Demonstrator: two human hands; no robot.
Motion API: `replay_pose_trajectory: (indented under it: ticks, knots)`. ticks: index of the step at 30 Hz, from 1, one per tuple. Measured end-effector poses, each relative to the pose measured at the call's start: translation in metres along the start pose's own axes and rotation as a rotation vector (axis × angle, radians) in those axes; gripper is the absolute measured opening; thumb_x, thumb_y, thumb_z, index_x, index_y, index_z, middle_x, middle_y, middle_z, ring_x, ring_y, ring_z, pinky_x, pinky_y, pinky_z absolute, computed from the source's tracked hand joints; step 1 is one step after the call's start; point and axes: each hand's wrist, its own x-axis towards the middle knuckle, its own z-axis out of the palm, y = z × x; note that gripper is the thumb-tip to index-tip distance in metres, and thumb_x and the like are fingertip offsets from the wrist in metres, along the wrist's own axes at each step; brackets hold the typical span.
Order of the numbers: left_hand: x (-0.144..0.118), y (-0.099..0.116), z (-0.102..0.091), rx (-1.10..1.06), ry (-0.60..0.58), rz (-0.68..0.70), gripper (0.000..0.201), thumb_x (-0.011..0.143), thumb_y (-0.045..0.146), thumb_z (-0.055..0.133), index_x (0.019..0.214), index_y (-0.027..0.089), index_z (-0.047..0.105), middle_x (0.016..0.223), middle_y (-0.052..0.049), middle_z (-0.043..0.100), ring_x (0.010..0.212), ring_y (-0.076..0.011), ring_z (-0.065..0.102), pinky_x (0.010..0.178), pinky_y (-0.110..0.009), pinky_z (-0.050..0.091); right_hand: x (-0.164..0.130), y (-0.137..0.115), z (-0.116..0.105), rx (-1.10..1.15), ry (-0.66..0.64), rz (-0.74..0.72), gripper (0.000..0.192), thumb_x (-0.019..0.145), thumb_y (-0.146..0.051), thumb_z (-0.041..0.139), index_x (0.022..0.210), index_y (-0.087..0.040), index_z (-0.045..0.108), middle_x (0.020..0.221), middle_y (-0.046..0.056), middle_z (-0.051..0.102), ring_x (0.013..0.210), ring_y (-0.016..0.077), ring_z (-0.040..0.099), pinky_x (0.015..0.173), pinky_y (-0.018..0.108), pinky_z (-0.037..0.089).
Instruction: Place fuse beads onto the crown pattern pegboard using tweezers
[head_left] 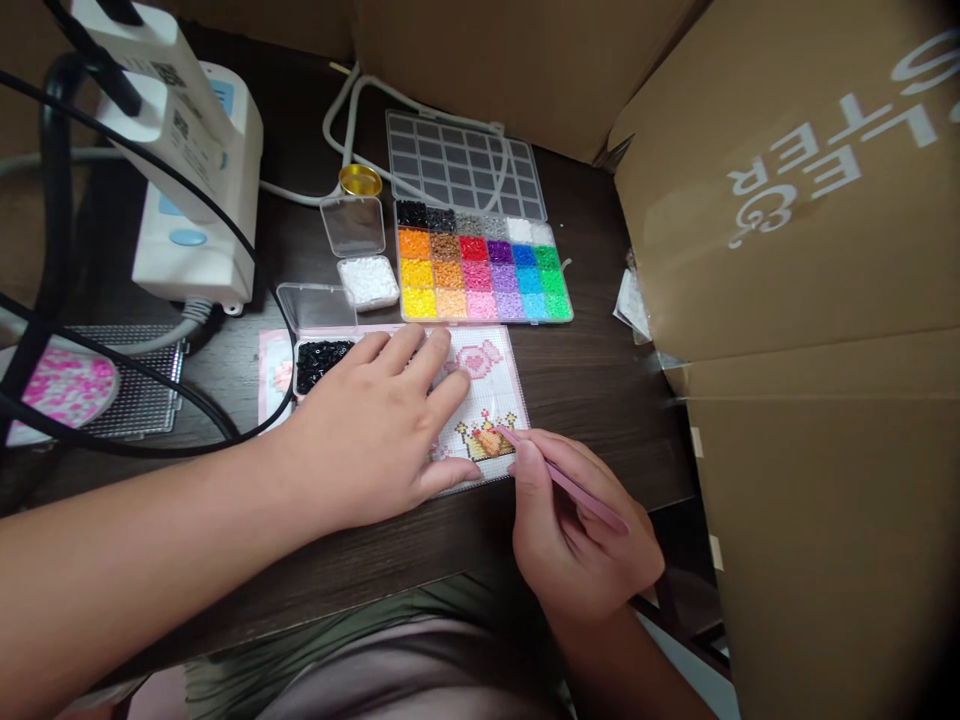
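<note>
Bead placing w/ tweezers here, so best done slow: the slim pink tweezers (566,482) should be kept low and near-flat, tip eased straight down onto the peg, and squeeze only let go once the bead sits square, otherwise neighbours prob get knocked. Board should be kept pinned the whole time.

The right hand (577,530) is curled, thumb and fingers pinched on the tweezers, tip touching the small brown-and-yellow bead figure (486,440) at the near right corner of the clear square pegboard over a pink-edged pattern sheet (487,385). Whether a bead is in the tip can't be told, too small.

The left hand (375,425) is laid flat and spread, palm down, on the left-middle of that board, fingertips pointing far-right towards a pink bead candy shape (478,357). So the figure sits just right of the left thumb, btw both hands.

A small clear box of black beads (319,362) is touching-close at the left hand's far-left side. The multi-colour compartment bead tray (480,262) lies farther back, a small tub of white beads (367,280) to its left.
</note>
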Motion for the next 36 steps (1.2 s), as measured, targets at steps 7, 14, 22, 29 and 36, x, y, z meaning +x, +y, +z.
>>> replay_pose_trajectory:
  ticks: [7,14,22,29,36]
  knots:
    - [0.0,0.0,0.001,-0.012,0.01,0.002,0.067,0.086,0.067,0.052,0.127,0.015,0.061,0.14,-0.023,0.05,0.13,-0.0427,0.045,0.102,-0.056,0.04,-0.001,0.001,0.0,-0.045,0.004,-0.022,0.022,0.084,-0.005,0.067,0.097,-0.022,0.074,0.085,0.003,0.078,0.073,0.0177,0.074,0.068,0.03,0.063]
    - [-0.001,0.0,0.0,0.008,0.008,0.006,0.068,0.087,0.067,0.051,0.129,0.014,0.06,0.141,-0.024,0.049,0.131,-0.0427,0.045,0.101,-0.055,0.041,-0.001,0.002,0.0,-0.06,0.002,-0.046,0.024,0.082,-0.004,0.069,0.097,-0.022,0.074,0.084,0.002,0.077,0.072,0.0173,0.074,0.068,0.029,0.063]
    - [0.0,0.0,0.0,-0.036,-0.007,-0.001,0.068,0.086,0.067,0.053,0.129,0.014,0.06,0.143,-0.023,0.048,0.132,-0.0435,0.043,0.103,-0.056,0.04,-0.005,0.003,0.0,-0.054,0.049,-0.018,0.023,0.082,-0.005,0.07,0.097,-0.022,0.075,0.085,0.004,0.078,0.073,0.0198,0.075,0.067,0.032,0.064]
    - [-0.004,0.002,-0.001,-0.034,0.018,-0.002,0.072,0.086,0.07,0.051,0.13,0.014,0.061,0.142,-0.024,0.052,0.133,-0.0428,0.046,0.103,-0.055,0.042,0.022,0.003,-0.004,0.006,0.138,0.113,0.013,0.085,-0.014,0.069,0.091,-0.021,0.079,0.076,0.004,0.076,0.062,0.0184,0.072,0.059,0.029,0.061]
    - [-0.004,-0.001,-0.002,-0.067,0.014,-0.031,0.075,0.086,0.074,0.046,0.131,0.015,0.061,0.143,-0.024,0.052,0.132,-0.0423,0.048,0.107,-0.057,0.041,0.123,0.029,0.027,0.475,0.211,0.332,0.013,0.08,-0.024,0.073,0.073,-0.013,0.076,0.059,0.003,0.069,0.046,0.0135,0.06,0.046,0.025,0.05]
